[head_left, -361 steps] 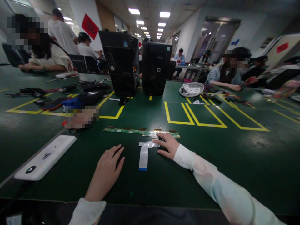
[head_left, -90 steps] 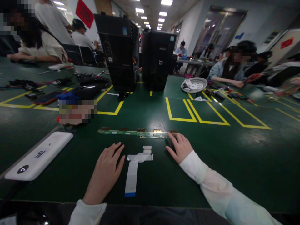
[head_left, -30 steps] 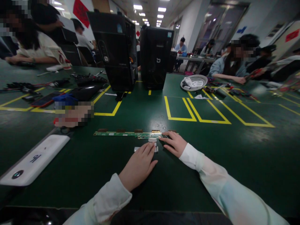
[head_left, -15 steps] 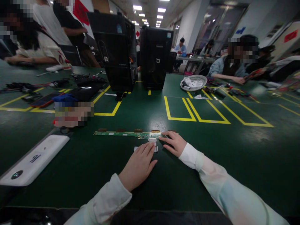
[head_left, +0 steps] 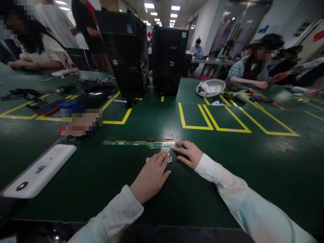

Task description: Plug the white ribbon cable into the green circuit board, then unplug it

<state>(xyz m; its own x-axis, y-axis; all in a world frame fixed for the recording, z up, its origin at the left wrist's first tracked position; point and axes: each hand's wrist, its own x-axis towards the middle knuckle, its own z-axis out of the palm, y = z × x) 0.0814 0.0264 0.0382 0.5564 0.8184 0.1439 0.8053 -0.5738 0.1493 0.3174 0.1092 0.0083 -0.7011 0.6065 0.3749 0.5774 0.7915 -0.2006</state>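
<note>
Left hand (head_left: 151, 175), laid flat, partly covers the white ribbon cable (head_left: 170, 159), whose far end points ahead to the green circuit board (head_left: 152, 145), stretched crosswise just beyond, the nearer right hand (head_left: 191, 154) resting, fingers apart, over its right end.

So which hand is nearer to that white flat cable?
The left: the left hand lies over the white flat cable, hiding part of it. The right hand is off to the cable's right, fingertips at the green circuit board.
</note>
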